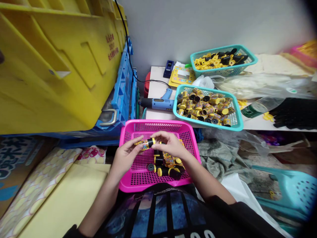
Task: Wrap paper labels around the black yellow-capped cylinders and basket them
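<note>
Over the pink basket (158,189), my two hands hold a small black-and-yellow cylinder (150,143) between them. My left hand (128,153) pinches its left end, where a yellow printed wrapper shows. At the yellow right end, the fingers of my right hand (168,143) grip the cylinder. Whether the wrapper is fully around it I cannot tell. Below, in the basket, lie several black-and-yellow cylinders (159,161) and some yellow printed wrappers (169,159), partly covered by my right hand.
A teal basket (241,122) holds many labelled cylinders; another teal basket (254,61) behind has black and yellow parts. A blue heat gun (159,103) with a black cord lies on the white table (158,115). Yellow crates (74,66) and blue crates (121,89) stack at left.
</note>
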Action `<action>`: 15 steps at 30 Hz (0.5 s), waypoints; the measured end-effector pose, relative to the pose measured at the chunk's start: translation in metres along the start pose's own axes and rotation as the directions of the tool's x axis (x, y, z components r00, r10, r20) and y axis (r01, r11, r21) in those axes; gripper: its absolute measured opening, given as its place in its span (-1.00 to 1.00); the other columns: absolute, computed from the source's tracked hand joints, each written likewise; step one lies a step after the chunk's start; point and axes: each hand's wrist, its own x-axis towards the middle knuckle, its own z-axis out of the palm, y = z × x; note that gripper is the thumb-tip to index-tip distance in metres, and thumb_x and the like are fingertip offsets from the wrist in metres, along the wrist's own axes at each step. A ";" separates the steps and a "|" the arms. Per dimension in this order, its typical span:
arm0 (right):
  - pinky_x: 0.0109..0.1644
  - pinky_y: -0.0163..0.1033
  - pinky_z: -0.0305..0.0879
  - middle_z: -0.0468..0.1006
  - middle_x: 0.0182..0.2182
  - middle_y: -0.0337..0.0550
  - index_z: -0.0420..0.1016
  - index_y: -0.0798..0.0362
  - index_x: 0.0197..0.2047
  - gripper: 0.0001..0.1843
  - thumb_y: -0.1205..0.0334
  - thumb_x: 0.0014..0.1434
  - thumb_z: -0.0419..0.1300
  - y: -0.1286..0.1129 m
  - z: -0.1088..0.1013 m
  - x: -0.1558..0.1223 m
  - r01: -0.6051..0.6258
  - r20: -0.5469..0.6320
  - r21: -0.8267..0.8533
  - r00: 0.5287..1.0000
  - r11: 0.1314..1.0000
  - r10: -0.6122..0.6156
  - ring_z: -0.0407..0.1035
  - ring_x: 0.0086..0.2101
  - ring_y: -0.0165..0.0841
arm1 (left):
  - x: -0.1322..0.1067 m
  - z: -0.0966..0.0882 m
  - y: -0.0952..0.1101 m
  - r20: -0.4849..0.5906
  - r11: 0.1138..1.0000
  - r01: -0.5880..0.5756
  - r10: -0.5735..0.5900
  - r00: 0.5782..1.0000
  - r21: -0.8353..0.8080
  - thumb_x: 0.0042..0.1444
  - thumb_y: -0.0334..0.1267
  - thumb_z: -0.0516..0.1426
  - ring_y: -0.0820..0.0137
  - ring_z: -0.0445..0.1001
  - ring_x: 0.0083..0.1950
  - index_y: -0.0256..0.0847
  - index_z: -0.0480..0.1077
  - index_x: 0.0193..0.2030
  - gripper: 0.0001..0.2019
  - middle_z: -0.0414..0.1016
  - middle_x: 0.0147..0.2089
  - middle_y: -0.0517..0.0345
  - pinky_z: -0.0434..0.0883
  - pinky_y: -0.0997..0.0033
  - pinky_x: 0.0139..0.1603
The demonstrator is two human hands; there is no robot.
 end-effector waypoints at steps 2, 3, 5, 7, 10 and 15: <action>-0.08 -0.13 0.37 0.55 -0.27 -0.18 0.53 0.02 -0.17 -0.68 0.17 -0.02 0.39 0.002 0.004 -0.001 0.060 0.005 -0.045 0.998 0.997 -0.060 0.43 -0.28 -0.38 | -0.002 0.001 0.001 0.027 0.999 0.025 -0.024 0.999 -0.027 -0.05 -0.07 0.31 0.26 0.61 -0.17 -0.18 0.54 -0.07 -0.60 0.64 -0.11 0.02 0.56 0.26 -0.11; -0.05 -0.12 0.36 0.55 -0.24 -0.17 0.53 0.00 -0.16 -0.67 0.16 -0.03 0.40 0.004 0.006 -0.001 0.090 0.009 -0.056 0.996 0.994 -0.089 0.43 -0.24 -0.36 | -0.002 0.002 0.002 0.035 0.999 0.023 -0.022 0.999 -0.027 -0.07 -0.10 0.32 0.26 0.60 -0.15 -0.19 0.53 -0.10 -0.62 0.64 -0.11 0.02 0.55 0.25 -0.08; 0.02 -0.08 0.33 0.53 -0.18 -0.16 0.54 -0.03 -0.15 -0.66 0.08 -0.02 0.39 0.006 0.009 -0.002 0.126 0.023 -0.025 0.992 0.992 -0.125 0.41 -0.15 -0.31 | -0.004 0.003 0.002 0.033 1.000 0.012 -0.011 0.999 -0.027 -0.10 -0.15 0.34 0.24 0.59 -0.09 -0.19 0.53 -0.14 -0.65 0.63 -0.12 0.03 0.52 0.22 -0.02; 0.08 -0.05 0.28 0.50 -0.10 -0.13 0.52 -0.05 -0.09 -0.61 -0.05 0.05 0.32 0.009 0.012 -0.003 0.094 0.033 0.088 0.995 0.992 -0.097 0.37 -0.05 -0.28 | -0.005 0.005 0.001 0.037 0.999 0.013 -0.011 0.999 -0.045 -0.13 -0.18 0.35 0.22 0.57 -0.06 -0.20 0.53 -0.16 -0.66 0.63 -0.13 0.03 0.50 0.19 0.02; 0.07 -0.07 0.28 0.46 -0.02 -0.05 0.41 -0.04 0.07 -0.45 -0.18 0.11 0.21 0.011 0.020 -0.004 -0.111 0.154 0.343 0.986 0.933 0.061 0.35 -0.02 -0.25 | -0.007 0.010 0.002 0.050 0.993 0.020 -0.015 0.999 -0.116 -0.15 -0.20 0.36 0.21 0.56 -0.02 -0.20 0.53 -0.17 -0.66 0.62 -0.10 0.02 0.49 0.19 0.04; -0.06 -0.14 0.36 0.48 -0.06 0.01 0.37 0.05 0.05 -0.28 -0.25 -0.05 0.31 0.015 0.035 -0.008 -0.308 0.310 0.598 0.940 0.740 0.141 0.41 -0.15 -0.26 | -0.011 0.016 0.004 0.066 0.982 0.014 -0.002 0.998 -0.190 -0.17 -0.27 0.36 0.24 0.58 -0.05 -0.18 0.55 -0.22 -0.70 0.63 -0.10 0.05 0.49 0.22 0.05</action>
